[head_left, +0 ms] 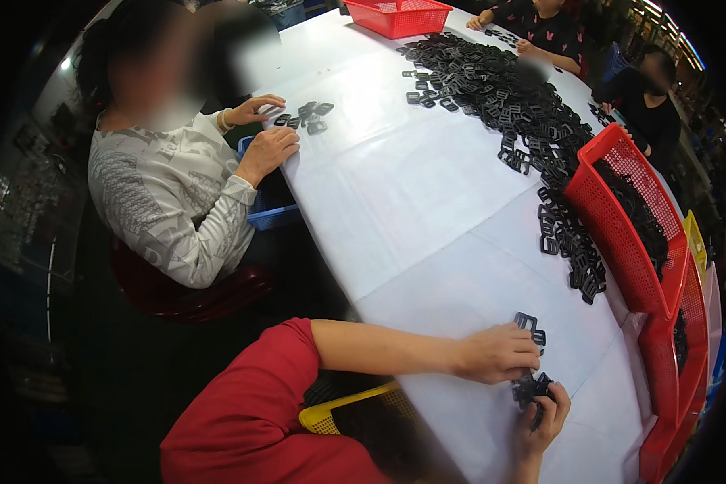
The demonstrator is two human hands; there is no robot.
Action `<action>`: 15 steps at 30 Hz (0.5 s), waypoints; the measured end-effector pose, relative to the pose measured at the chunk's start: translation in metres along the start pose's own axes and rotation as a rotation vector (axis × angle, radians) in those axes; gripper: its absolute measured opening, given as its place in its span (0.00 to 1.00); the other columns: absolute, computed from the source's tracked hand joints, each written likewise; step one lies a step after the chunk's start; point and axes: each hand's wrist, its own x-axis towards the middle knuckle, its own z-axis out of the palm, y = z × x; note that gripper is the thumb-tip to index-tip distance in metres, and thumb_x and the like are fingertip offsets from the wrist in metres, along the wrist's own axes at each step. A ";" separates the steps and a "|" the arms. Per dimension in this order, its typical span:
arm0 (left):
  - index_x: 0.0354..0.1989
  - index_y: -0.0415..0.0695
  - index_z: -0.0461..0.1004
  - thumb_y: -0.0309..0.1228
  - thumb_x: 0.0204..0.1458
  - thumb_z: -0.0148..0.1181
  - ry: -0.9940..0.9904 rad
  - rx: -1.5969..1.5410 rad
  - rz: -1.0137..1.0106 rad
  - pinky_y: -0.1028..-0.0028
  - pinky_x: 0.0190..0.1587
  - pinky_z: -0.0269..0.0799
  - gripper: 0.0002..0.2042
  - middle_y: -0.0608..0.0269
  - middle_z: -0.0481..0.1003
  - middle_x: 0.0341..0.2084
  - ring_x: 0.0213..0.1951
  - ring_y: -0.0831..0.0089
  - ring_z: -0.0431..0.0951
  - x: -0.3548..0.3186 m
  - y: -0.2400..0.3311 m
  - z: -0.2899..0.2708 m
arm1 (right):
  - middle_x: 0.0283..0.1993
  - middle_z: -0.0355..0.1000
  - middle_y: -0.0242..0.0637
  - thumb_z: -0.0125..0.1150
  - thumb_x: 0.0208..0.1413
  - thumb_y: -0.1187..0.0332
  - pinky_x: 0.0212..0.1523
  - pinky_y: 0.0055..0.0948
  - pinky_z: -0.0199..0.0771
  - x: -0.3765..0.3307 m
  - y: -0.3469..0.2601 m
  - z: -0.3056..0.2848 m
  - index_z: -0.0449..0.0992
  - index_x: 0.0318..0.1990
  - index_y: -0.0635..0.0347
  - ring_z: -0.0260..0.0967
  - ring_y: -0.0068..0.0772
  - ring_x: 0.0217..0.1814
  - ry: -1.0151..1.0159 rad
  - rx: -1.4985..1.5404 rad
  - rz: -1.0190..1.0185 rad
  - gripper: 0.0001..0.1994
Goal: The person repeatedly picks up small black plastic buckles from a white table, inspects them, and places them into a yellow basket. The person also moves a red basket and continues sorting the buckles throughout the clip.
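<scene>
**Small buckle cluster under both hands, grip unclear**

L hand [500, 353] & R hand [550, 415] meet over a small cluster of blk buckles [526, 393] on the near R part of the white counter [427, 282]. L fingers curled, tips down at the cluster's far edge; R fingers bent round its near R side, thumb set apart from them. Can't tell if either set is clamped on a pc.

Risks, my guess: hands so close they could knock pcs out of place; buckles overlap, so lifting one may drag another; slots could snag. Yellow basket [319, 418] sits below the counter edge, under the L forearm, so a dropped pc might land there.

Orientation: cluster pcs lie at mixed angles, no single long axis readable. Flat buckle [526, 321] just beyond L hand: long axis seems to run roughly away from the person, tho too small to be sure; can't tell which end is front.
</scene>
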 end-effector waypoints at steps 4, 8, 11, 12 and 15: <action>0.50 0.47 0.72 0.27 0.48 0.63 0.141 -0.075 -0.026 0.67 0.37 0.72 0.18 0.60 0.75 0.36 0.37 0.62 0.76 -0.001 0.001 0.005 | 0.52 0.68 0.49 0.55 0.61 0.64 0.56 0.50 0.64 0.000 0.003 0.001 0.72 0.36 0.62 0.64 0.58 0.57 0.001 -0.014 -0.019 0.09; 0.53 0.48 0.71 0.24 0.49 0.60 0.067 -0.078 -0.073 0.66 0.30 0.71 0.20 0.62 0.73 0.31 0.33 0.61 0.76 0.000 0.012 -0.007 | 0.52 0.68 0.48 0.54 0.62 0.64 0.56 0.50 0.64 0.000 0.002 0.001 0.72 0.37 0.62 0.64 0.57 0.57 -0.008 -0.023 -0.019 0.09; 0.54 0.49 0.69 0.23 0.50 0.58 -0.025 -0.046 -0.062 0.66 0.28 0.70 0.20 0.63 0.71 0.30 0.31 0.61 0.76 0.000 0.013 -0.014 | 0.52 0.68 0.48 0.54 0.62 0.65 0.56 0.50 0.64 0.000 0.002 0.002 0.72 0.38 0.62 0.64 0.56 0.56 -0.013 -0.020 -0.014 0.09; 0.54 0.49 0.69 0.23 0.51 0.58 -0.029 -0.042 -0.054 0.66 0.27 0.70 0.20 0.62 0.70 0.30 0.31 0.60 0.75 -0.002 0.011 -0.014 | 0.52 0.68 0.48 0.54 0.62 0.65 0.55 0.50 0.64 0.000 0.003 0.003 0.72 0.38 0.62 0.64 0.56 0.56 -0.014 -0.018 -0.012 0.09; 0.54 0.49 0.68 0.22 0.52 0.55 -0.006 -0.086 -0.100 0.64 0.28 0.70 0.19 0.60 0.69 0.33 0.31 0.59 0.75 -0.002 0.013 -0.014 | 0.52 0.68 0.48 0.54 0.62 0.65 0.56 0.50 0.64 -0.002 0.002 0.004 0.73 0.39 0.62 0.64 0.56 0.56 -0.011 -0.025 -0.013 0.09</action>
